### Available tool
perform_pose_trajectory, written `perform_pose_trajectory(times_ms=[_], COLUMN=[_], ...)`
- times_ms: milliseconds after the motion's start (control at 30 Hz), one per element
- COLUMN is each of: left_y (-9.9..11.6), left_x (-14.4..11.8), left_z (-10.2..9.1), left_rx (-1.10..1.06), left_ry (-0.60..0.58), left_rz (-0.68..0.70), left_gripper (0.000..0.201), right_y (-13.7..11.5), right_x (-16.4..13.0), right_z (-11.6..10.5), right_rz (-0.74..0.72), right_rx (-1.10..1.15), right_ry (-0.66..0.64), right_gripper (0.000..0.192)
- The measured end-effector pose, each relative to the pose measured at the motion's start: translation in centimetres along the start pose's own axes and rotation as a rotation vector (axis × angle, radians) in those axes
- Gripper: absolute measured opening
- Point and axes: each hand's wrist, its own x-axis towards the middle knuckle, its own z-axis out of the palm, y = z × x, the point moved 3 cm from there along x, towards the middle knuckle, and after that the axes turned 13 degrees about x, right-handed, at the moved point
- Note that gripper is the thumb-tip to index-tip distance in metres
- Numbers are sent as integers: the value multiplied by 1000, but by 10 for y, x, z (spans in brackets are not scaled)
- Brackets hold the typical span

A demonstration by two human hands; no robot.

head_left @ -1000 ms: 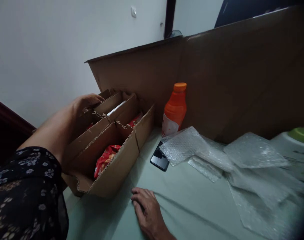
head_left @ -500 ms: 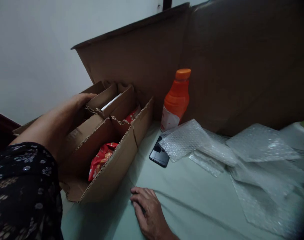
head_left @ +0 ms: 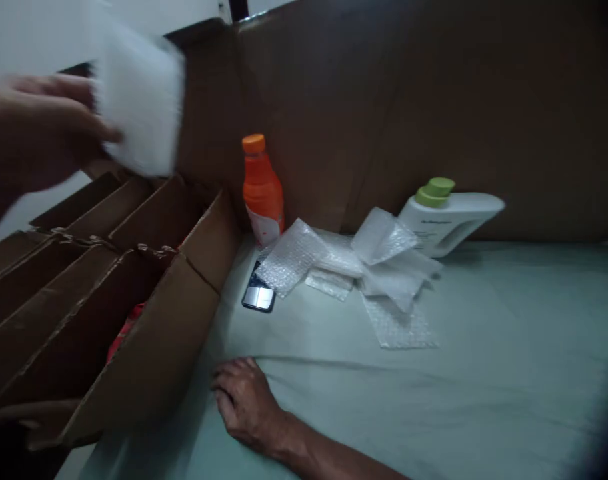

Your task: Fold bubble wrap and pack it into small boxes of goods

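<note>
High at the left, my left hand [head_left: 59,127] grips a white rectangular item [head_left: 141,100], thumb on the near side. Motion blurs both, so the item's kind and markings cannot be read. Below it stands an open cardboard box [head_left: 184,333] divided by cardboard partitions. A red packet [head_left: 127,331] shows partly inside its near compartment; the box wall hides the rest. My right hand [head_left: 249,403] rests on the pale green sheet [head_left: 334,400], right of the box. Its fingers are loosely bent, the thumb a little apart, and nothing shows in them.
An orange bottle [head_left: 263,190] stands against a large brown cardboard panel [head_left: 334,133]. Bubble wrap pieces [head_left: 294,257] partly cover a dark phone [head_left: 258,298]. Behind the wrap, a white jug [head_left: 434,223] with a green cap stands at the right.
My left hand has come up out of the divided box with the white item. The view has swung right, bringing the whole jug into sight. My right hand still rests on the sheet.
</note>
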Motion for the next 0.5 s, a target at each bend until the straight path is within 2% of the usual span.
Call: perform_pose_trajectory(times_ms=[33,100,133,200,267,333,433,500], left_y=[24,65,80,93,87,68,28,6], left_x=[-7,-19,-21,-20,-18,-22,-44,-63], left_z=[25,89,124,187,234,262,283,293], left_rx=[21,79,106,152,250,329,445,516], left_ry=[-19,-90,-134,-164,-150,-138,-130,-136], left_rz=[100,251,275,237,202,168,81,28], left_gripper=[29,26,26,34,54,54,50,54], right_y=[-1,-3,-5,-10,-18,-30,-53,-66], right_x=[0,1,2,5,7,6,-11,-34], right_z=[0,-1,-2,-3,-5,-12,-42,-82], right_rz=[19,66,88,116,121,107,5,-87], right_rx=[-19,-51,-65,-93,-115,-123,-155,-222], right_ry=[-20,-51,-59,-72,-89,-132,-280,-289], right_gripper=[15,17,19,23,25,25,22,18])
